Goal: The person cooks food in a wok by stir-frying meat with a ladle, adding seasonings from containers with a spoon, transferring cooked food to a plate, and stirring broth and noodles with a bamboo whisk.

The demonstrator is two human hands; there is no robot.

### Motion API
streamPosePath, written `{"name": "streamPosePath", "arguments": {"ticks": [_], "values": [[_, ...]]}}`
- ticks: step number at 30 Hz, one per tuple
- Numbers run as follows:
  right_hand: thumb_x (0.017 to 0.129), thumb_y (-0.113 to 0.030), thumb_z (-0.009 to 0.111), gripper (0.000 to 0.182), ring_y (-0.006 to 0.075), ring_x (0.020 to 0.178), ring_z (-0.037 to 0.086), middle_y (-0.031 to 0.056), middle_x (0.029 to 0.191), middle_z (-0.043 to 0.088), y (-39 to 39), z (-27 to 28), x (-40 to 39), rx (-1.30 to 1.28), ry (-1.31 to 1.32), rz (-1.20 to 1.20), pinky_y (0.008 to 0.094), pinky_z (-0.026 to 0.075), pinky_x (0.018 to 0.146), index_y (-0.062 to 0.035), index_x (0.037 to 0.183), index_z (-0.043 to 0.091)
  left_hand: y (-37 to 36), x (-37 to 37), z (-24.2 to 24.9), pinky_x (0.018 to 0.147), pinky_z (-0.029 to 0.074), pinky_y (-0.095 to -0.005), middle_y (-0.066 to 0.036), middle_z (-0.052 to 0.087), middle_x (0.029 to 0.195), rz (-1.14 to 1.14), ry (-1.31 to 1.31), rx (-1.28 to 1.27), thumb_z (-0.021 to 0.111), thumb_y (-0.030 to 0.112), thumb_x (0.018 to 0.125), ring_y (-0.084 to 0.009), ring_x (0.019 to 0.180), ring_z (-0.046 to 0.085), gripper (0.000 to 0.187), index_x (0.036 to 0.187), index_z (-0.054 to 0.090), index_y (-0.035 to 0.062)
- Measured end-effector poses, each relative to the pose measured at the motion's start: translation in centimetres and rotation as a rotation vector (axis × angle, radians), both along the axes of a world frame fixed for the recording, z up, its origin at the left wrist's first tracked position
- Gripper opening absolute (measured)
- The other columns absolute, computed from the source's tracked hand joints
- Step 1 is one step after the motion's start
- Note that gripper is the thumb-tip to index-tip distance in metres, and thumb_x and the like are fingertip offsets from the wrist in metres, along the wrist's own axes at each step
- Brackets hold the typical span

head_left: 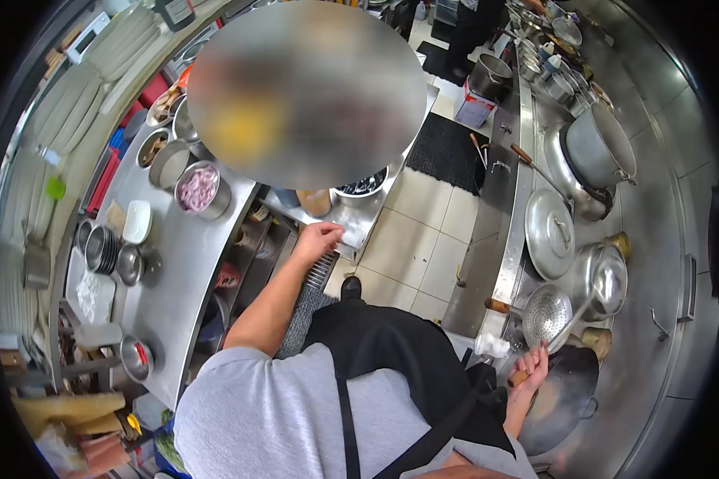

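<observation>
The right hand [530,369] has its fingers clamped around a long-handled tool [571,324], near the wooden handle [519,378], beside the dark wok [581,373] from which a thin haze seems to rise. The shaft of this tool goes away from the hand, close past the edge of the perforated skimmer [546,316], towards the metal pot [585,263]; whether its far end touches the pot, I cannot tell. The left hand [319,242] is well apart from the stove — it is near the corner of the steel table [355,230], just below the brown container [315,203]. Its fingers are curled and close together, but I cannot tell if something small is between them. For handling the tool well, in my judgement, the grip should be firm and rather on the wood, because the metal may be hot. The wrist should turn slowly, so that the long shaft does not knock the skimmer, which lies very near. The forearm — it is bare and close to the wok — should be kept clear of the rim and the haze.
</observation>
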State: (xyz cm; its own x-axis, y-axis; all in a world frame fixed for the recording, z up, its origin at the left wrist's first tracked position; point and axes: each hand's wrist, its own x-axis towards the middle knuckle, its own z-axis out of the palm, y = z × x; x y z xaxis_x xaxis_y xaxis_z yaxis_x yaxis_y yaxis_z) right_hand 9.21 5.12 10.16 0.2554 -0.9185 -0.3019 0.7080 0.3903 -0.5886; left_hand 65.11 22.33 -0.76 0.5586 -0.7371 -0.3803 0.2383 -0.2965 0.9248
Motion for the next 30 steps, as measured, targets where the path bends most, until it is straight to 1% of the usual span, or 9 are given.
{"name": "streamPosePath", "arguments": {"ticks": [8,13,15,17,18,20,23,27,30], "values": [[0.1,-0.011,0.039,0.028,0.0058,0.043,0.038,0.0002,0.069,0.042,-7.4,2.0,10.7,0.043,-0.044,0.114,0.0245,0.038,0.042,-0.0066,0.127,0.047,-16.5,3.4,5.8,0.058,0.047,-0.0229,0.0,0.064,0.075,-0.272,-0.018,-0.182,0.067,0.015,0.089,-0.0067,0.063,0.056,0.018,0.098,0.07,-0.0002],[0.099,-0.01,0.043,0.029,0.0056,0.04,0.037,-0.0003,0.067,0.041,-10.9,3.0,12.7,-0.001,0.18,0.164,0.024,0.038,0.037,-0.009,0.128,0.045,-30.4,10.0,4.7,0.053,0.043,-0.0227,0.001,0.063,0.071,-0.11,-0.177,-0.268,0.071,0.017,0.086,-0.0062,0.058,0.053,0.017,0.092,0.071,0.0015],[0.097,-0.01,0.048,0.031,0.0055,0.038,0.035,-0.0007,0.065,0.04,-13.4,2.9,12.9,-0.004,0.281,0.164,0.0234,0.036,0.035,-0.0096,0.128,0.043,-36.5,13.2,3.7,0.053,0.047,-0.0259,-0.002,0.067,0.069,0.025,-0.163,-0.272,0.071,0.019,0.083,-0.009,0.057,0.058,0.02,0.09,0.073,0.0002],[0.097,-0.011,0.049,0.031,0.0054,0.037,0.034,-0.0009,0.064,0.039,-16.7,2.5,13.3,-0.01,0.296,0.177,0.0234,0.035,0.035,-0.0097,0.127,0.043,-41.4,16.0,4.2,0.055,0.051,-0.0272,-0.006,0.069,0.07,0.135,-0.336,-0.146,0.073,0.023,0.08,-0.0115,0.059,0.063,0.022,0.091,0.074,0.0036],[0.097,-0.011,0.049,0.03,0.0054,0.037,0.034,-0.0011,0.063,0.038,-18.3,2.2,13.6,-0.015,0.305,0.186,0.0235,0.035,0.034,-0.0098,0.126,0.043,-43.5,17.3,4.5,0.065,0.054,-0.0321,-0.011,0.071,0.075,0.153,-0.42,-0.047,0.074,0.027,0.077,-0.0195,0.069,0.069,0.027,0.094,0.074,0.0049],[0.095,-0.012,0.051,0.031,0.0058,0.036,0.034,-0.0011,0.062,0.037,-22.2,2.0,14.8,-0.03,0.305,0.215,0.0241,0.035,0.034,-0.01,0.125,0.042,-48.2,20.4,2.5,0.08,0.054,-0.038,-0.016,0.071,0.092,0.209,-0.685,0.082,0.077,0.029,0.073,-0.0286,0.089,0.069,0.041,0.105,0.071,0.0048],[0.093,-0.012,0.053,0.035,0.0072,0.036,0.035,-0.0005,0.061,0.037,-28.3,1.1,15.5,-0.023,0.346,0.397,0.0253,0.037,0.034,-0.0105,0.125,0.04,-53.1,23.4,1.2,0.093,0.049,-0.0393,-0.021,0.065,0.116,0.19,-0.789,0.332,0.082,0.033,0.069,-0.0344,0.109,0.063,0.067,0.125,0.059,0.005],[0.09,-0.011,0.055,0.035,0.0069,0.036,0.036,-0.0006,0.06,0.039,-36.4,1.5,18.1,0.052,0.424,0.577,0.0257,0.038,0.034,-0.0106,0.122,0.04,-56.3,26.6,-2.2,0.092,0.049,-0.0405,-0.021,0.066,0.112,0.093,-0.887,0.527,0.079,0.03,0.072,-0.0348,0.105,0.064,0.055,0.117,0.063,0.0037],[0.09,-0.011,0.056,0.035,0.0066,0.036,0.036,-0.0009,0.06,0.038,-41.2,2.3,21.0,0.092,0.44,0.661,0.0254,0.039,0.034,-0.0104,0.121,0.041,-55.3,28.6,-3.5,0.086,0.05,-0.0436,-0.022,0.068,0.102,-0.14,-0.918,0.64,0.073,0.025,0.077,-0.0362,0.097,0.065,0.038,0.107,0.066,0.0027]]}}
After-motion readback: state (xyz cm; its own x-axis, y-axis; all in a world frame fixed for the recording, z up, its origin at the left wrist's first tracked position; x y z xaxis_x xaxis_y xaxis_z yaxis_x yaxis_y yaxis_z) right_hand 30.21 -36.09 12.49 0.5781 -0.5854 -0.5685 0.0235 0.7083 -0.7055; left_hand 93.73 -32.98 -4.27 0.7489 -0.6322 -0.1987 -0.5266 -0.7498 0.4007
